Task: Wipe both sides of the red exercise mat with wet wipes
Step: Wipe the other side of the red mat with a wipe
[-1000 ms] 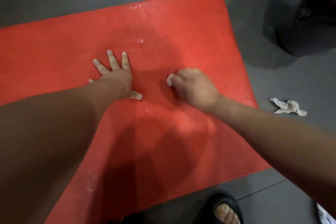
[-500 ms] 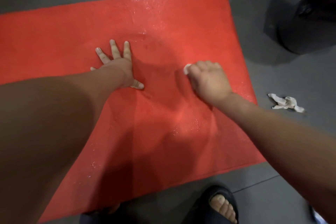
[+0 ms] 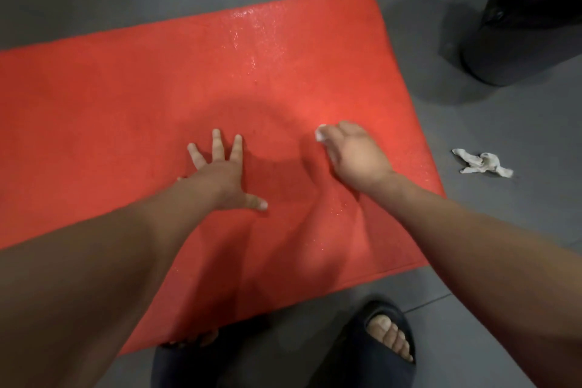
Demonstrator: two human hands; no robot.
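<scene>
On the red mat (image 3: 126, 88), my left hand (image 3: 220, 176) lies flat, fingers (image 3: 216, 148) spread; my right hand (image 3: 356, 157) grips a wet wipe (image 3: 320, 135). Wet sheen could let my bracing palm slip.

Flat red foam mat (image 3: 110, 98) lies open leftward; right of it, a crumpled white wipe (image 3: 480, 162) and black round bin (image 3: 519, 25) occupy the grey floor (image 3: 504, 123).

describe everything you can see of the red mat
The red exercise mat lies flat on the grey floor, one end running out of frame. Its foam-like surface is finely textured and glistens wet near the far edge. The left hand presses flat and spread on it; the right hand holds a white wet wipe against it.
</scene>
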